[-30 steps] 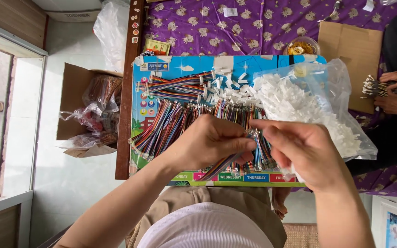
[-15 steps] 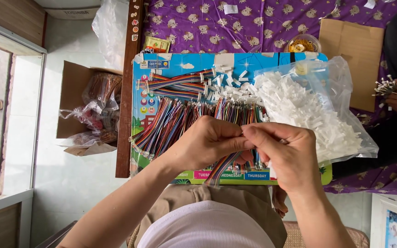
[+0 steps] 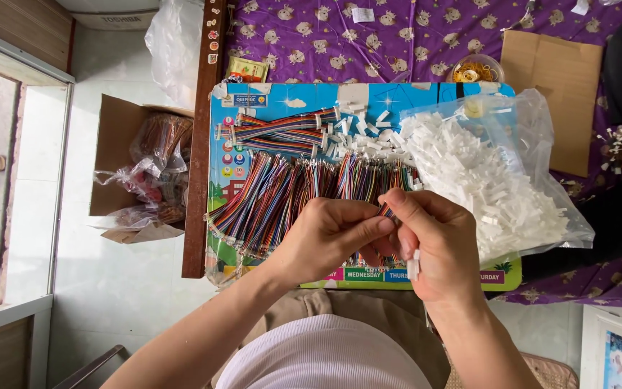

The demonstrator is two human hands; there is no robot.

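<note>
Both hands meet at centre, forearms angled in from below. Left hand (image 3: 329, 238) fingers curled, pinching; right hand (image 3: 437, 241) pinching too, thumbs nearly touching.

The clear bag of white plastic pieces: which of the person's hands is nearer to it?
Right. The right hand is just beside the clear bag, at its lower left edge. The left hand is farther left, over the coloured wires.

Bare forearms, a white ribbed top (image 3: 325, 356) and what seem khaki trousers (image 3: 368, 306).

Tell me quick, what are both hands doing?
Left hand: closed, pinching a multicoloured wire bundle.
Right hand: closed on the same bundle, a white connector tucked in.
</note>
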